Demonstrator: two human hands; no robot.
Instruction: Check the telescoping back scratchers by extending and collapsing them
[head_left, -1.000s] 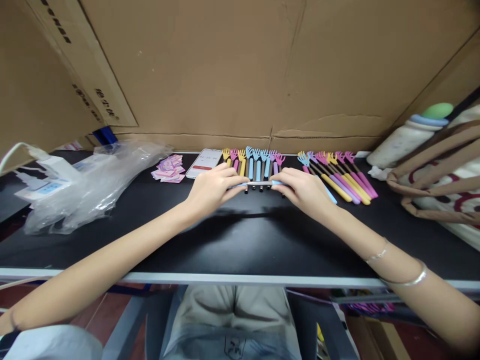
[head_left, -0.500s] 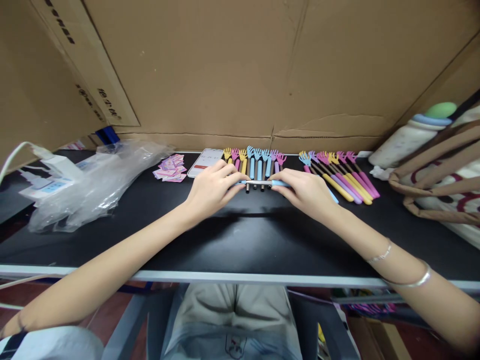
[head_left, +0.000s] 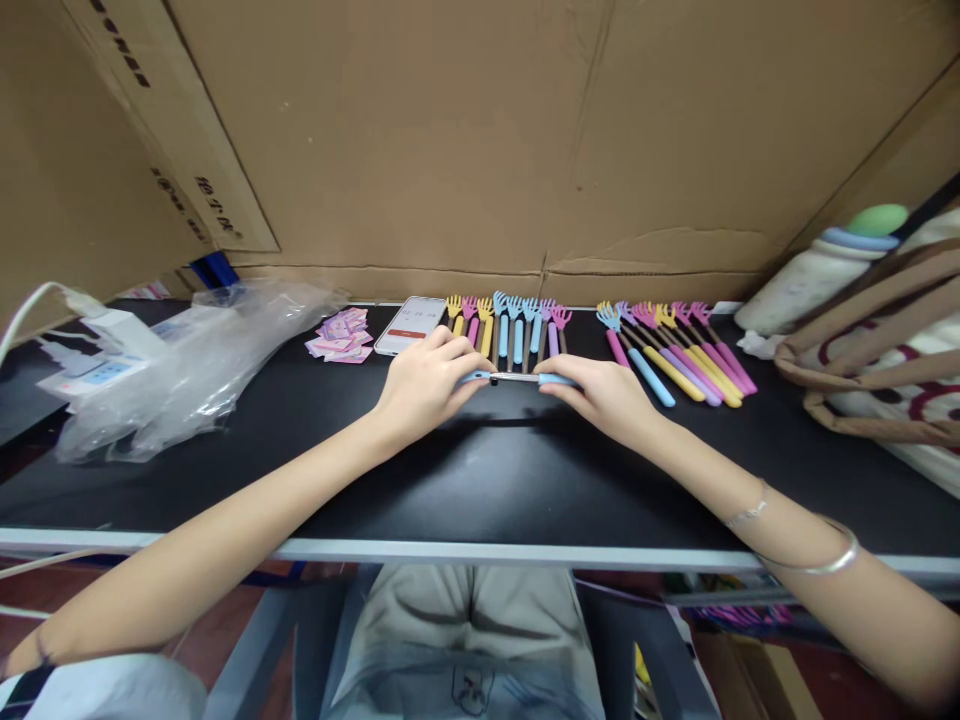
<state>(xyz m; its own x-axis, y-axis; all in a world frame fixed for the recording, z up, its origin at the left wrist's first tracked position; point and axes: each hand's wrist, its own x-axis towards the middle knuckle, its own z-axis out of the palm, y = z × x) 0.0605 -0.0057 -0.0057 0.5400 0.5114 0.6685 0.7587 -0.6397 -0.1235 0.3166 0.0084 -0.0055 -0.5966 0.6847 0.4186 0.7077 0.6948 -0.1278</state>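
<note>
A blue telescopic back scratcher [head_left: 517, 377] is stretched level between my hands, its metal rod showing in the middle. My left hand [head_left: 427, 385] is closed on its blue left end, and my right hand [head_left: 611, 392] pinches the blue part at the right. The fingers partly cover both ends. Just behind the held one lies a row of back scratchers [head_left: 518, 340] in yellow, pink, blue and purple, claws toward the cardboard. Right of my right hand, a second slanted group of back scratchers [head_left: 679, 365] lies with coloured handles toward me.
A phone [head_left: 409, 325] with a timer and a pile of pink labels [head_left: 341, 337] lie left of the row. Further left are clear plastic bags [head_left: 202, 370] and a power strip [head_left: 112, 375]. A bottle [head_left: 817, 270] and a bag [head_left: 885, 390] stand at the right.
Both hands have come slightly toward me with the blue back scratcher, which sits a little lower in view. More of the row behind it shows now.
</note>
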